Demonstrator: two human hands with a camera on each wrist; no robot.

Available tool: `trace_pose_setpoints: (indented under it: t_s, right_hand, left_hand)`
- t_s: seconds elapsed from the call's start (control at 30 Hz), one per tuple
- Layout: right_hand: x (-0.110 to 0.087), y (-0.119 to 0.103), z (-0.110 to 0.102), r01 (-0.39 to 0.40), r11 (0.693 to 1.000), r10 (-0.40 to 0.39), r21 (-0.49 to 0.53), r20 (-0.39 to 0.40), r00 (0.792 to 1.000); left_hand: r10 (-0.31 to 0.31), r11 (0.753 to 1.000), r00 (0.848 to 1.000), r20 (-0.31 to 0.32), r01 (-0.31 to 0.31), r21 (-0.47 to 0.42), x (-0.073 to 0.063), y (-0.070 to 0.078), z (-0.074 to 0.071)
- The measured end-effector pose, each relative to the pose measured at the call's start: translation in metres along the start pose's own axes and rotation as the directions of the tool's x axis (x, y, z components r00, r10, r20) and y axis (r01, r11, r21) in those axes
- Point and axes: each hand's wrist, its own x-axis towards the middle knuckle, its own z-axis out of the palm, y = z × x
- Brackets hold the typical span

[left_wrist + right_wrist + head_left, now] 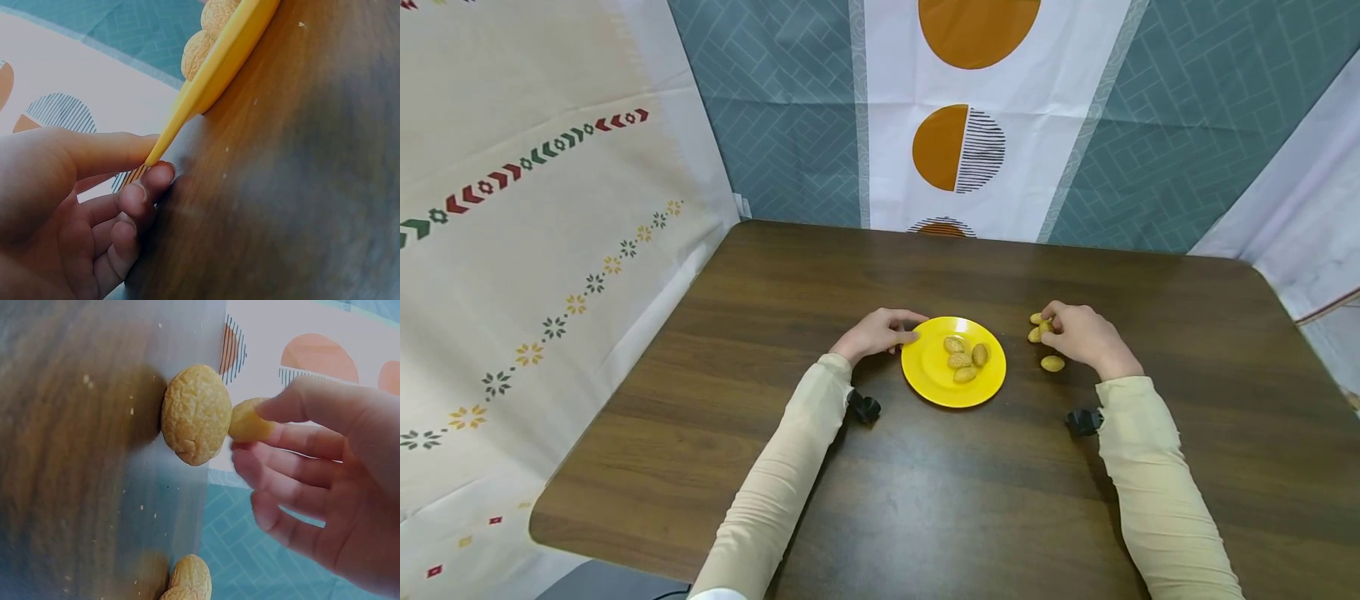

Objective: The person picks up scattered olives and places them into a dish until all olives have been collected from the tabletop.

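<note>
On the table lies a round yellow plate (928, 383) holding several wrinkled yellow-brown ovals, like small potatoes (965, 375). My left hand (880, 333) pinches the plate's left rim (178, 119) between thumb and fingers, its other fingers curled below. Right of the plate, my right hand (1086, 337) pinches one wrinkled oval (247, 420) between thumb and index finger. That piece appears just above or behind another wrinkled oval (197, 415) in the right wrist view. Nearest to me in this group is a loose oval (1052, 364), below the right hand.
The dark brown wooden table (970, 517) has rounded corners and reaches back to a teal and white patterned curtain (790, 125). A white patterned cloth (512, 292) hangs along the left side. Black wrist cameras (863, 408) sit under both forearms.
</note>
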Motion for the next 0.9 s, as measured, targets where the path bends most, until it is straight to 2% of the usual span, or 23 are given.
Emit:
trace_pose_setpoints:
  t_s: [0.2, 0.3, 0.43, 0.63, 0.77, 0.9]
  right_hand:
    - [-0.002, -0.001, 0.001, 0.014, 1.0, -0.011, 0.027, -0.09, 0.996]
    - [-0.002, -0.002, 0.001, 0.026, 0.999, -0.024, 0.025, -0.092, 0.995]
    - [0.0, -0.004, 0.003, 0.07, 0.997, -0.069, 0.03, -0.035, 0.997]
    - [0.011, -0.009, 0.011, 0.184, 0.983, -0.184, 0.015, 0.036, 0.982]
    - [0.038, -0.023, 0.008, 0.215, 0.976, -0.212, -0.015, 0.134, 0.968]
    - [0.075, -0.043, 0.001, 0.254, 0.966, -0.236, -0.049, 0.239, 0.942]
  left_hand:
    - [-0.01, 1.0, 1.0, 0.014, 0.01, -0.004, -0.001, -0.001, 0.001]
    - [-0.001, 1.0, 1.0, 0.009, 0.001, 0.002, -0.001, 0.0, 0.0]
    - [-0.001, 1.0, 1.0, -0.002, 0.001, 0.014, -0.001, 0.001, 0.0]
    - [-0.015, 1.0, 1.0, 0.006, 0.015, -0.005, -0.001, 0.002, 0.002]
    - [-0.017, 1.0, 1.0, 0.008, 0.017, -0.007, -0.003, 0.003, 0.002]
    - [-0.018, 1.0, 1.0, -0.016, 0.018, -0.008, -0.004, 0.004, 0.001]
